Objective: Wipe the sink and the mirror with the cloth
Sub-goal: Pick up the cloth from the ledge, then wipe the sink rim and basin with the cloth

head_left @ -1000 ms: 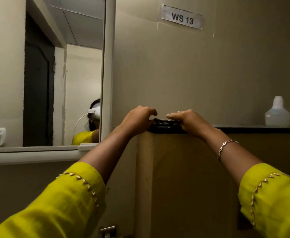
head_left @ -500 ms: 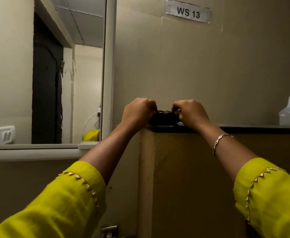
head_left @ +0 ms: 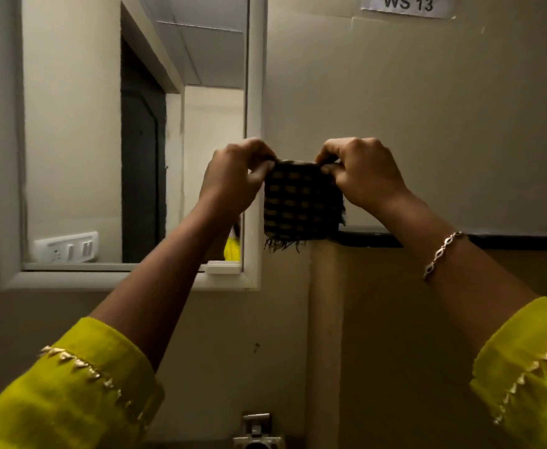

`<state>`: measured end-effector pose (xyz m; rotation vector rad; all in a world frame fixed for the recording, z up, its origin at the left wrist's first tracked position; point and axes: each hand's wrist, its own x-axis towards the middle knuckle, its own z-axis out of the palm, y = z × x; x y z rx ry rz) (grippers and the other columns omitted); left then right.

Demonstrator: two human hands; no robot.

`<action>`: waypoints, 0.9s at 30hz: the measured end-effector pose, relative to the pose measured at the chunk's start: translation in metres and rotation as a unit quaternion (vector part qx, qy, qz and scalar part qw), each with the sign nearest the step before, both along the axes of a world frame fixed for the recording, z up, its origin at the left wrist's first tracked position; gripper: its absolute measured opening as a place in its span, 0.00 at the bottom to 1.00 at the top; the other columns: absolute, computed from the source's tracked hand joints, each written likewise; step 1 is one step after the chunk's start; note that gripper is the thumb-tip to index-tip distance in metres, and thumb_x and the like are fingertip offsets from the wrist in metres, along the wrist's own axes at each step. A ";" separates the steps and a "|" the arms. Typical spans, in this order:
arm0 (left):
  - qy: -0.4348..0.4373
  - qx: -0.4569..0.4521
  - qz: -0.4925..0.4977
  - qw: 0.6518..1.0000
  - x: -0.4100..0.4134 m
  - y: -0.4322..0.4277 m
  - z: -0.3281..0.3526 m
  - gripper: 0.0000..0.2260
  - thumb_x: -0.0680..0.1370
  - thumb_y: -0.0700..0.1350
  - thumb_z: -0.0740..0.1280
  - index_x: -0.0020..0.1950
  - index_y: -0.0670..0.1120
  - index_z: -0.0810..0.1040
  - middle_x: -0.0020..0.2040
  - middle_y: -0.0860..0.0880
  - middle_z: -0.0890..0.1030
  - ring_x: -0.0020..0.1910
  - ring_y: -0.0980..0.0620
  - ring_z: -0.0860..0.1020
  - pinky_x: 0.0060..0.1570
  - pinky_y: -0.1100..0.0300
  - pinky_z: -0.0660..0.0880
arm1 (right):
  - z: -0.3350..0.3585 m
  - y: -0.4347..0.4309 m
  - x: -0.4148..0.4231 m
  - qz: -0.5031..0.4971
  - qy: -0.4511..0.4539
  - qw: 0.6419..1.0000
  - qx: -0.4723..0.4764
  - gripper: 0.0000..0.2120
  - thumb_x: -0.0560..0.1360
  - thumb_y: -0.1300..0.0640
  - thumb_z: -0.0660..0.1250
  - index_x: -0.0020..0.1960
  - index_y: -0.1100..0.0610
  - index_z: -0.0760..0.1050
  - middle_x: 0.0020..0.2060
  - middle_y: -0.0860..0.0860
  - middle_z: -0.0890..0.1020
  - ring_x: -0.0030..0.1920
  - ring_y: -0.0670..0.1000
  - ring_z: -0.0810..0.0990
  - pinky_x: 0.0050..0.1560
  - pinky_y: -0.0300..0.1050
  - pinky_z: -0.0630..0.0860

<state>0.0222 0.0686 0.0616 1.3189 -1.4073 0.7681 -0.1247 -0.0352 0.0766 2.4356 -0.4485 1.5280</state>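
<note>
A dark checked cloth with a frayed lower edge hangs in the air between my two hands. My left hand pinches its top left corner and my right hand pinches its top right corner. The cloth hangs just above the left end of a dark ledge. The white-framed mirror is on the wall to the left, its right frame behind my left hand. The sink itself is out of view; only a metal tap top shows at the bottom edge.
A beige boxed-in wall section stands under the ledge on the right. A paper label reading WS 13 is stuck high on the wall. The mirror reflects a dark door and a white switch plate.
Both hands have lifted the cloth off the ledge and let it unfold, so it now hangs down between them. The view has shifted right to left; the plastic bottle is out of frame.
</note>
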 end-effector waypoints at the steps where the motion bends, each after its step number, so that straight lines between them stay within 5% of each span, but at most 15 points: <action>1: 0.009 0.017 -0.006 1.000 0.005 0.010 -0.002 0.06 0.75 0.37 0.64 0.50 0.41 0.78 0.45 0.45 0.81 0.46 0.49 0.79 0.48 0.57 0.76 | -0.003 0.007 0.004 0.007 0.015 1.000 0.003 0.08 0.75 0.61 0.64 0.50 0.55 0.80 0.46 0.54 0.83 0.43 0.54 0.78 0.45 0.41 0.71; 5: 0.064 0.110 -0.044 0.991 0.028 0.048 -0.022 0.04 0.75 0.36 0.64 0.47 0.42 0.77 0.41 0.48 0.78 0.41 0.50 0.78 0.40 0.64 0.76 | -0.020 0.032 0.022 0.045 0.113 0.992 0.046 0.06 0.74 0.60 0.66 0.49 0.54 0.80 0.41 0.47 0.78 0.41 0.47 0.75 0.38 0.37 0.67; 8: 0.115 0.163 -0.065 0.978 0.044 0.076 -0.045 0.03 0.75 0.35 0.64 0.45 0.42 0.76 0.40 0.48 0.77 0.41 0.48 0.79 0.40 0.57 0.79 | -0.040 0.047 0.039 0.136 0.206 0.958 0.144 0.06 0.73 0.62 0.67 0.44 0.52 0.79 0.38 0.44 0.77 0.40 0.43 0.76 0.39 0.32 0.69; 12: 0.119 0.239 -0.055 0.962 0.052 0.111 -0.076 0.07 0.76 0.36 0.63 0.43 0.49 0.75 0.42 0.52 0.76 0.43 0.53 0.78 0.37 0.63 0.78 | -0.066 0.054 0.057 0.251 0.386 0.843 0.277 0.05 0.70 0.55 0.70 0.46 0.52 0.80 0.41 0.46 0.81 0.42 0.42 0.79 0.46 0.38 0.73; 16: 0.064 0.323 0.006 0.944 0.058 0.142 -0.105 0.04 0.75 0.37 0.65 0.46 0.45 0.76 0.45 0.50 0.77 0.43 0.56 0.75 0.42 0.65 0.75 | -0.110 0.075 0.091 0.326 0.503 0.729 0.331 0.27 0.62 0.42 0.72 0.57 0.54 0.77 0.51 0.47 0.83 0.53 0.45 0.81 0.52 0.38 0.77; 21: 0.069 0.412 0.002 0.909 0.073 0.183 -0.143 0.03 0.75 0.38 0.64 0.47 0.43 0.76 0.45 0.48 0.78 0.45 0.52 0.77 0.43 0.61 0.75 | -0.184 0.117 0.138 0.386 0.534 0.591 0.466 0.33 0.55 0.40 0.78 0.53 0.56 0.76 0.46 0.50 0.85 0.49 0.50 0.83 0.45 0.39 0.78; 27: 0.142 0.467 0.024 0.872 0.104 0.221 -0.204 0.05 0.76 0.37 0.64 0.50 0.41 0.77 0.45 0.46 0.79 0.43 0.53 0.77 0.40 0.64 0.74 | -0.282 0.176 0.167 0.399 0.403 0.481 0.669 0.17 0.65 0.56 0.70 0.53 0.58 0.75 0.46 0.56 0.83 0.47 0.56 0.84 0.42 0.47 0.81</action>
